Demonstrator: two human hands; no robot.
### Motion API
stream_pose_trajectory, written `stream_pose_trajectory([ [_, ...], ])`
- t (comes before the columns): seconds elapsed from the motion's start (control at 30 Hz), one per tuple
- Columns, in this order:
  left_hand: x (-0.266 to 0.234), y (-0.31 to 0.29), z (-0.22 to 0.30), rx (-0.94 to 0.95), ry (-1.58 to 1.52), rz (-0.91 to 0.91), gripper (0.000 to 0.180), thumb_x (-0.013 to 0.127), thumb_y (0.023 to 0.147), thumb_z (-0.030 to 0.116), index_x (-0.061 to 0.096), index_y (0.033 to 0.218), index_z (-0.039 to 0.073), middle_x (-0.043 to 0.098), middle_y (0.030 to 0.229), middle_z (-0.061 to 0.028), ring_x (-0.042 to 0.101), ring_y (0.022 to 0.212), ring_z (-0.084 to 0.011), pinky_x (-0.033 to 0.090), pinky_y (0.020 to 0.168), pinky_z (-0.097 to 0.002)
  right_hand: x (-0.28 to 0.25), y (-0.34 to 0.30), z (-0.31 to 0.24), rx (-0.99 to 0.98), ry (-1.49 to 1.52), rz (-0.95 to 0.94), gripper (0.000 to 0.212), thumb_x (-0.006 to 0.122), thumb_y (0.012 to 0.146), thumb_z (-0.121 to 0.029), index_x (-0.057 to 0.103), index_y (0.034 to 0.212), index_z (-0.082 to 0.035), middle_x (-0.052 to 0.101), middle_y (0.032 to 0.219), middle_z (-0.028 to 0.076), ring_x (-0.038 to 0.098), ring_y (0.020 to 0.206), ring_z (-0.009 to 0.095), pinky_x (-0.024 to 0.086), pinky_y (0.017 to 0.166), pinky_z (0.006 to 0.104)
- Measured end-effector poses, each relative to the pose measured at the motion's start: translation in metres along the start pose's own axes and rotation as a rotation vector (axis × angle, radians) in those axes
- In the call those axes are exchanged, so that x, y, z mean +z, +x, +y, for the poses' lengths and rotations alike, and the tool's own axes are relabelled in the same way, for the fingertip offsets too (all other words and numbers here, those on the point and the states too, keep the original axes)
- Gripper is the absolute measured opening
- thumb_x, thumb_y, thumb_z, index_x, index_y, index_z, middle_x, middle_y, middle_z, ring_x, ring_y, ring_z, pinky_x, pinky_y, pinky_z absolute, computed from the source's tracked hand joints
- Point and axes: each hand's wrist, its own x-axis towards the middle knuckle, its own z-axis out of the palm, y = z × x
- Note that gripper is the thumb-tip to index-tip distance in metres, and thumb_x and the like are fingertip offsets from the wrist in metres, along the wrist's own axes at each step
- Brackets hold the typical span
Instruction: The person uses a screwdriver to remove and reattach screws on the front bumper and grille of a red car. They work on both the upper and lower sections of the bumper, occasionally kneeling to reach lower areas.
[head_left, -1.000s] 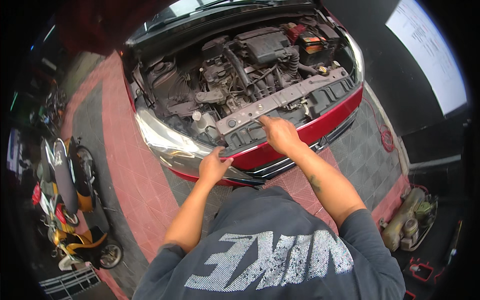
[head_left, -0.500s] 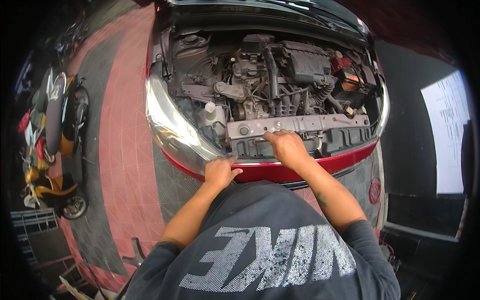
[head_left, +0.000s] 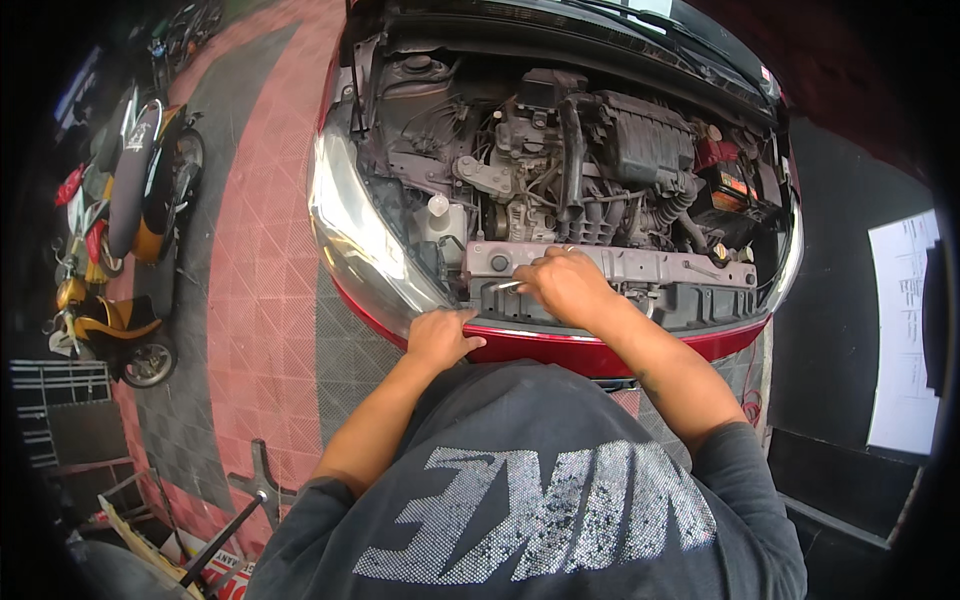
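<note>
My left hand (head_left: pixel 440 338) lies on the front edge of the red bumper (head_left: pixel 540 342), beside the inner corner of the headlight (head_left: pixel 360 235), thumb apart from the fingers. Over the radiator support panel (head_left: pixel 640 262) my right hand (head_left: pixel 570 288) is closed around a slim silver hand tool (head_left: pixel 509 286). Its bright end sticks out to the left, above the black plastic trim. Most of the tool is hidden in my fingers, so its exact kind cannot be told. The engine (head_left: pixel 530 135) lies exposed behind the panel.
A black air filter box (head_left: pixel 645 140) and a battery (head_left: pixel 728 188) sit in the engine bay, with a white fluid reservoir (head_left: pixel 440 222) on the left. Yellow and black motorcycles (head_left: pixel 115 315) stand at the far left. A metal stand (head_left: pixel 262 490) is at lower left.
My right hand has turned and curled more, and the tool's bright end now points out to the left. My left hand stays on the bumper edge. The view has shifted slightly.
</note>
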Motion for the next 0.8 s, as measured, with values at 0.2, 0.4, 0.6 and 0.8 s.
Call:
stream_pose_trajectory([
  [0.2,-0.010,0.007,-0.003,0.011,0.020,-0.086,0.059,0.083,0.083,0.049,0.076,0.131,0.015,0.079,0.101,-0.0202,0.076,0.097,-0.0383,0.060,0.088,-0.0488,-0.007,0.016,-0.011,0.054,0.041,0.030,0.031,0.070,0.097,-0.029,0.075,0.112,-0.003,0.077,0.097,0.022,0.075,0.095,0.040,0.059,0.088,0.0492],
  [0.4,-0.014,0.038,0.002,0.106,-0.202,0.043,0.049,0.079,0.090,0.043,0.075,0.127,0.011,0.077,0.099,-0.0237,0.074,0.097,-0.0420,0.058,0.084,-0.0515,0.007,0.025,-0.021,0.460,0.344,0.185,0.036,0.062,0.094,-0.014,0.066,0.125,0.006,0.075,0.096,0.031,0.075,0.094,0.045,0.058,0.088,0.0542],
  [0.6,-0.002,0.085,0.029,0.191,-0.301,0.008,0.031,0.073,0.095,0.034,0.077,0.119,0.014,0.075,0.093,-0.0233,0.072,0.095,-0.0439,0.056,0.081,-0.0533,-0.020,0.013,-0.018,0.467,0.465,0.085,0.033,0.067,0.092,-0.016,0.071,0.121,-0.002,0.073,0.112,0.024,0.071,0.107,0.039,0.058,0.091,0.0497],
  [0.8,0.038,0.094,0.013,0.232,-0.313,0.066,0.027,0.070,0.098,0.033,0.076,0.118,0.016,0.076,0.093,-0.0192,0.073,0.093,-0.0419,0.057,0.084,-0.0536,-0.017,-0.005,-0.015,-0.295,-0.232,0.143,0.022,0.074,0.087,-0.016,0.077,0.108,-0.010,0.071,0.118,0.006,0.066,0.115,0.027,0.056,0.093,0.0440],
])
